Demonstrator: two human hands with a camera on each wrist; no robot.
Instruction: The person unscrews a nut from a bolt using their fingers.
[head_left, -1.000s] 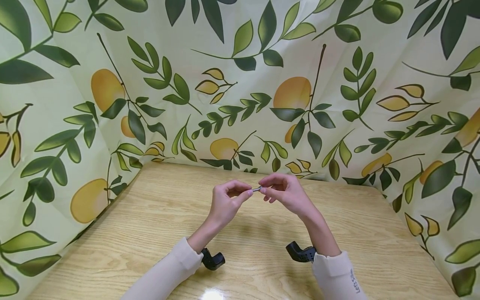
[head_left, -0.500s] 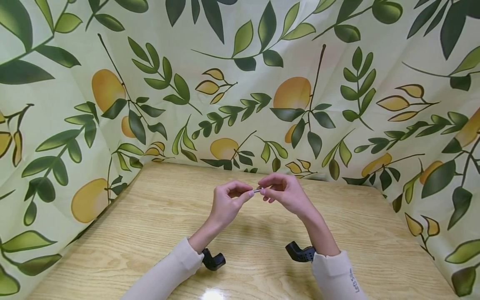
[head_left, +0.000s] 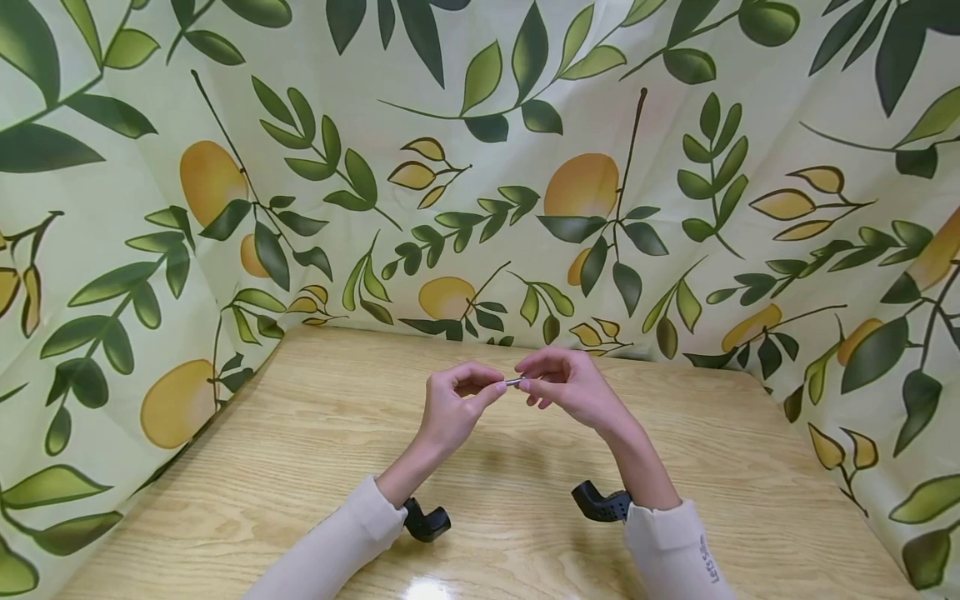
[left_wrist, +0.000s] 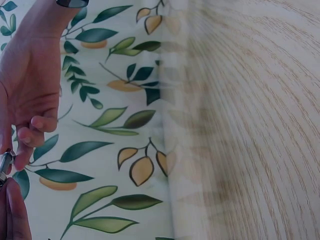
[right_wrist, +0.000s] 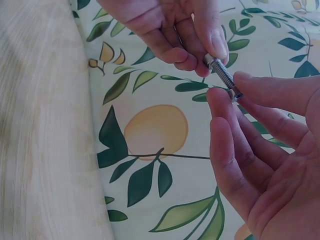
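A small silver threaded bolt point(right_wrist: 223, 75) spans the gap between both hands, held above the table. My left hand point(head_left: 453, 408) pinches one end of it between thumb and fingers. At the other end sits a nut point(right_wrist: 233, 94), which my right hand point(head_left: 573, 387) holds between thumb and fingertips. In the right wrist view, the right hand point(right_wrist: 270, 155) comes from the lower right and the left hand point(right_wrist: 170, 30) from the top. The left wrist view catches the bolt point(left_wrist: 6, 162) only at its left edge, with the fingertips hiding part of it.
Beneath the hands lies a light wood-grain table point(head_left: 315, 450). A cloth point(head_left: 480, 175) printed with leaves and orange fruit rises behind it and along both sides. Black curved wrist mounts point(head_left: 427, 521) stick out near both sleeves.
The hands stay in nearly the same place, with only slight finger shifts around the bolt. The head view has moved very slightly.
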